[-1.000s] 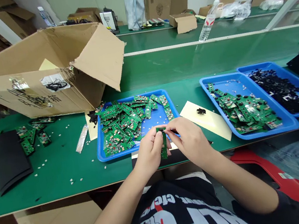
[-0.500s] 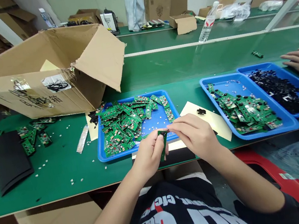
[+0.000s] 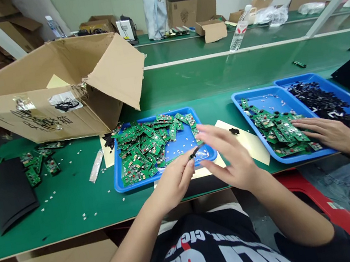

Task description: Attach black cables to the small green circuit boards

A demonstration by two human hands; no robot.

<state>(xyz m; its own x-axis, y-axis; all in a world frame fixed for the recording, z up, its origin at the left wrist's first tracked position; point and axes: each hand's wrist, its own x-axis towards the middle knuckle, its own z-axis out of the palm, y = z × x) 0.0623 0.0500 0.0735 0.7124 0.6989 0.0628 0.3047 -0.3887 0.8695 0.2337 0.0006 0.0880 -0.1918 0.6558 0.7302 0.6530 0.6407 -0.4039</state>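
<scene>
My left hand (image 3: 176, 179) is closed on a small circuit board (image 3: 194, 152), seen nearly edge-on with dark parts at its tip; most of it is hidden by my fingers. My right hand (image 3: 233, 163), a little blurred, is just to the right with thumb and fingers spread and nothing visible in it. Behind my left hand lies a blue tray (image 3: 117, 177) with a heap of green circuit boards (image 3: 143, 143). A cream sheet of paper (image 3: 250, 145) with a small black piece (image 3: 234, 131) on it lies beyond my right hand.
At right, a co-worker's hand (image 3: 329, 133) reaches over a second blue tray (image 3: 238, 104) of boards. A third tray (image 3: 280, 82) holds black parts. A large cardboard box (image 3: 97, 111) stands at back left, near black sheets (image 3: 13, 193) and a clear strip (image 3: 96, 166).
My right hand has let go of the board's end, opened and drawn away. The board in my left hand has turned edge-on. The co-worker's hand has come to the boards tray.
</scene>
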